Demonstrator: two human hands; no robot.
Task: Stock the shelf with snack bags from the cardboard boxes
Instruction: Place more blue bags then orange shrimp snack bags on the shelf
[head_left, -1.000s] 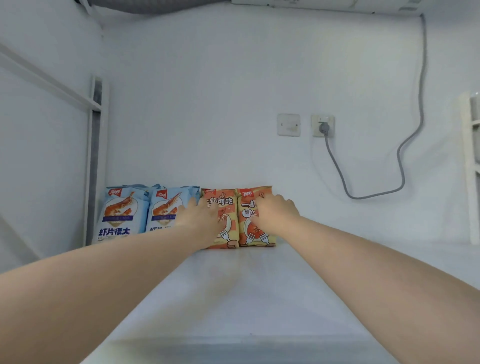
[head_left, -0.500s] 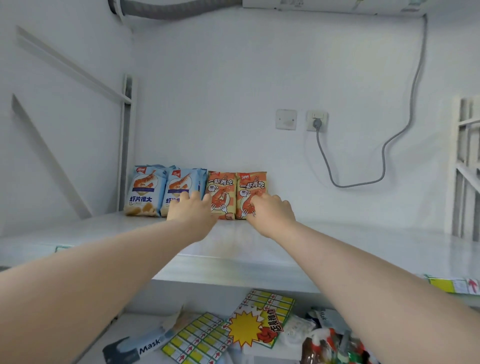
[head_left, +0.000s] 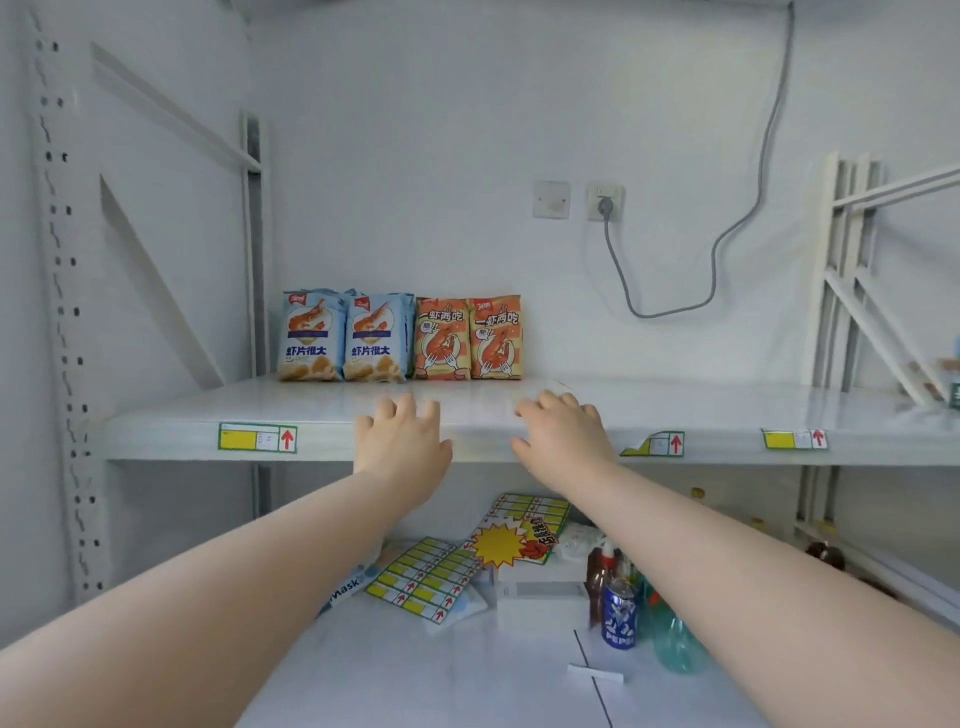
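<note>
Two blue snack bags (head_left: 340, 338) and two orange snack bags (head_left: 467, 338) stand upright in a row at the back of the white shelf (head_left: 675, 405), against the wall. My left hand (head_left: 402, 441) and my right hand (head_left: 563, 434) hover over the shelf's front edge, fingers spread, palms down, holding nothing. Both hands are apart from the bags, well in front of them. No cardboard box is in view.
Yellow price tags (head_left: 257, 438) sit on the shelf's front lip. The lower shelf holds sheets of labels (head_left: 426, 577), a mask box (head_left: 343, 592), a Pepsi can (head_left: 618, 616) and bottles (head_left: 670, 639). A grey cable (head_left: 727, 234) hangs from a wall socket. Shelf uprights (head_left: 67, 312) stand on both sides.
Both hands have let go of the orange bags and drawn back toward me to the shelf's front edge. The view has pulled back and dropped, showing the lower shelf.
</note>
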